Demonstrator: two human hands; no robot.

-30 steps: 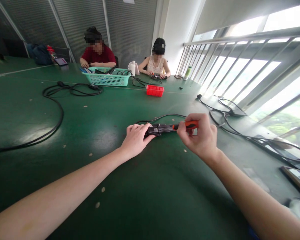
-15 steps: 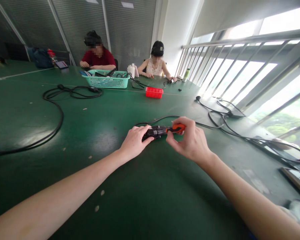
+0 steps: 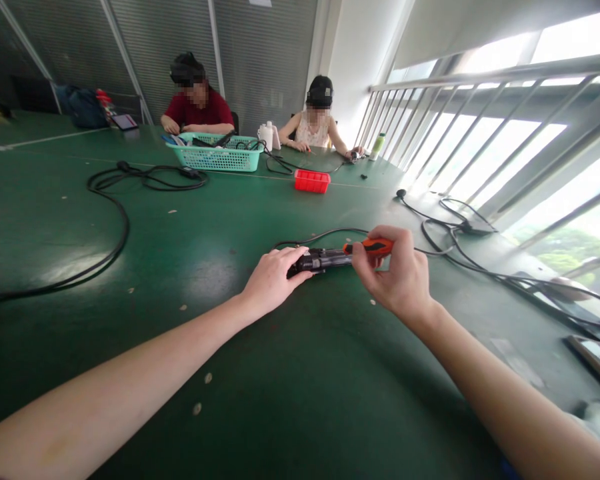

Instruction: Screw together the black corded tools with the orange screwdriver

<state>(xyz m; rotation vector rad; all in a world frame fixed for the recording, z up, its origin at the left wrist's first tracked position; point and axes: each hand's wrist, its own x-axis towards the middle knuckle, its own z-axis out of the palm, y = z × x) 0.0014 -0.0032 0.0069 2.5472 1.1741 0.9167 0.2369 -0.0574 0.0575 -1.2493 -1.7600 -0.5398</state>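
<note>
My left hand (image 3: 275, 279) is closed round the left end of a long black device (image 3: 321, 260) lying on the green table, thumb on the near side and fingers over the top. The device's exact kind is unclear. In my right hand (image 3: 397, 273) is a screwdriver with an orange and black handle (image 3: 378, 247), pinched between thumb and fingers. It points left along the device, at the device's right part; I cannot make out its tip. A black cord (image 3: 325, 233) runs just behind the device.
A red compartment box (image 3: 312, 181) and a turquoise basket (image 3: 220, 159) of tools stand farther back. Black cables (image 3: 125, 223) coil at left, and others (image 3: 450, 233) at right beside the railing. Two people sit across the table (image 3: 230, 413). A dark-framed tablet-like object (image 3: 593, 357) lies far right.
My right hand and the screwdriver have shifted right, farther from my left hand, showing more of the device's right part. My left hand keeps its hold. The view has tilted slightly.
</note>
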